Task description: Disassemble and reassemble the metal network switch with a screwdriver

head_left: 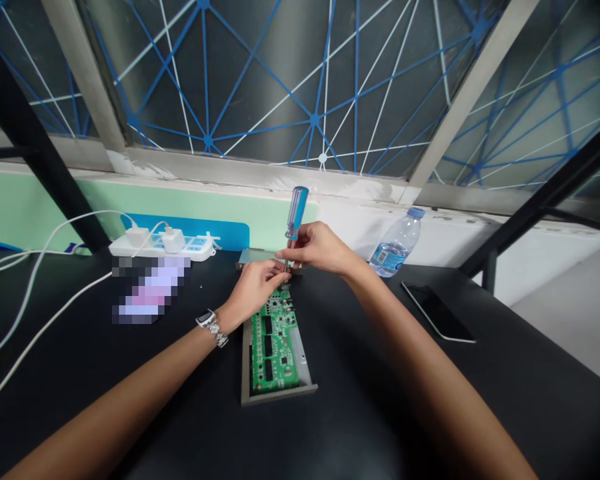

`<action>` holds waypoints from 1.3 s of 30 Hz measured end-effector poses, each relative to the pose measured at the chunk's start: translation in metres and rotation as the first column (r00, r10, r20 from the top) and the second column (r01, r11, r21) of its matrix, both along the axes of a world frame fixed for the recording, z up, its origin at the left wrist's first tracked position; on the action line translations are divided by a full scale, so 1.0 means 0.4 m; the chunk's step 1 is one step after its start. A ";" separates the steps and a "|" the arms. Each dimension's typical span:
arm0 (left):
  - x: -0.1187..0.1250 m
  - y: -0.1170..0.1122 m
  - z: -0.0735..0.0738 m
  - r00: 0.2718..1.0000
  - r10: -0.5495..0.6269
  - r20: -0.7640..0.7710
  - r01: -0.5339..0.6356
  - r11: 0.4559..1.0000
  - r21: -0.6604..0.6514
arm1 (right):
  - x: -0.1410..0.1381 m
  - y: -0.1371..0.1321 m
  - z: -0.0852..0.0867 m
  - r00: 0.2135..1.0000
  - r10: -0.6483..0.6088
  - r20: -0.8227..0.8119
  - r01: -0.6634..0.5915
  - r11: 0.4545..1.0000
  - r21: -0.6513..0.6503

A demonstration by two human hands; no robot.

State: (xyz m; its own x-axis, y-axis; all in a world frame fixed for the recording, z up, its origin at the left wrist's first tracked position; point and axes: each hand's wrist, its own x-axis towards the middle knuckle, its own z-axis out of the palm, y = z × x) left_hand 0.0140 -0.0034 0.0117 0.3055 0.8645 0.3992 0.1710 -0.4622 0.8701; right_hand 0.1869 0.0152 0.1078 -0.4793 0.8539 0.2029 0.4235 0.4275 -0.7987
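Note:
A screwdriver (pixel 297 210) with a clear and blue handle stands nearly upright over the far end of a green circuit board (pixel 280 347). The board lies in a shallow grey metal tray (pixel 247 377) on the black table. My right hand (pixel 320 248) has its fingers closed round the lower part of the screwdriver, below the handle. My left hand (pixel 254 288), with a metal watch on its wrist, pinches close to the shaft's lower end at the board's far edge. Fingers hide the tip and whatever it touches. Behind both hands lies a flat metal piece (pixel 254 256), partly covered.
A white power strip (pixel 195 248) with plugs and white cables stands at the back left, with a pixelated object (pixel 155 290) before it. To the right are a water bottle (pixel 396 243) and a phone (pixel 437 312). Black frame bars (pixel 540 207) flank the table; a wall and windows rise behind.

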 end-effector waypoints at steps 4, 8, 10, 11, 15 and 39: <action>-0.007 0.004 0.002 0.995 -0.097 0.008 0.097 0.995 -0.011 | 0.011 0.001 0.008 0.996 0.091 -0.018 -0.092 0.990 -0.104; -0.009 0.002 0.009 0.987 -0.161 -0.007 0.161 0.987 -0.022 | 0.010 0.000 0.011 0.994 0.101 -0.045 -0.107 0.976 -0.189; -0.009 0.002 0.009 0.987 -0.159 -0.031 0.159 0.987 -0.027 | 0.008 0.001 0.008 0.996 0.066 -0.064 -0.077 0.981 -0.180; -0.008 0.002 0.009 0.988 -0.153 -0.038 0.152 0.988 -0.023 | 0.007 0.002 0.006 0.996 0.053 -0.073 -0.065 0.983 -0.173; -0.002 -0.004 0.007 0.997 -0.078 -0.014 0.078 0.997 0.019 | 0.004 0.005 0.000 0.996 0.026 -0.088 -0.037 0.991 -0.127; -0.001 -0.002 -0.011 1.000 -0.026 0.005 0.026 0.999 0.027 | 0.029 -0.001 0.031 0.980 0.084 -0.179 -0.097 0.993 -0.069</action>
